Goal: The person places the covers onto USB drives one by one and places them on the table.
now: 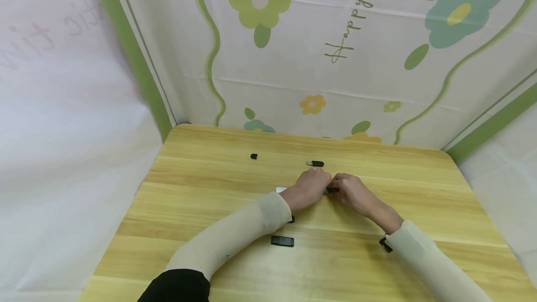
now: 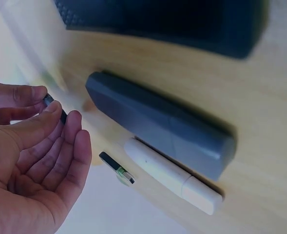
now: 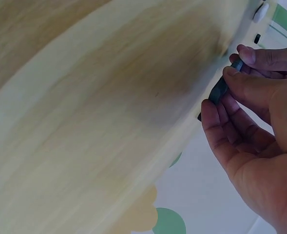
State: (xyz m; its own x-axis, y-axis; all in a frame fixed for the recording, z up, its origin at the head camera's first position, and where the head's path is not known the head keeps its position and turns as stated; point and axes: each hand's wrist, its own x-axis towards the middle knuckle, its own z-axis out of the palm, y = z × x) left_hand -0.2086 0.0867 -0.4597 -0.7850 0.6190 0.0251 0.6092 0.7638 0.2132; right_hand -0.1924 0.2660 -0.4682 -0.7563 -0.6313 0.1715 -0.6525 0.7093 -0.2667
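Note:
My left hand (image 1: 308, 187) and my right hand (image 1: 351, 191) meet over the middle of the table. Both pinch one small dark USB stick (image 3: 218, 91) between thumbs and fingers, each at an end; fingers cover much of it. In the right wrist view, the left hand's fingertips (image 3: 245, 54) hold its upper end. Just behind the hands lies a black USB stick (image 1: 315, 163) with its metal plug bare. A white USB stick (image 1: 280, 189) is partly hidden by the left wrist; in the left wrist view it lies alongside a dark grey USB stick (image 2: 158, 126).
A small black cap (image 1: 253, 156) lies at the back left. Nearer me lies a dark USB stick (image 1: 283, 241). Another dark piece (image 1: 385, 244) sits against the right sleeve. A patterned white curtain (image 1: 293, 69) hangs behind the wooden table (image 1: 189, 190).

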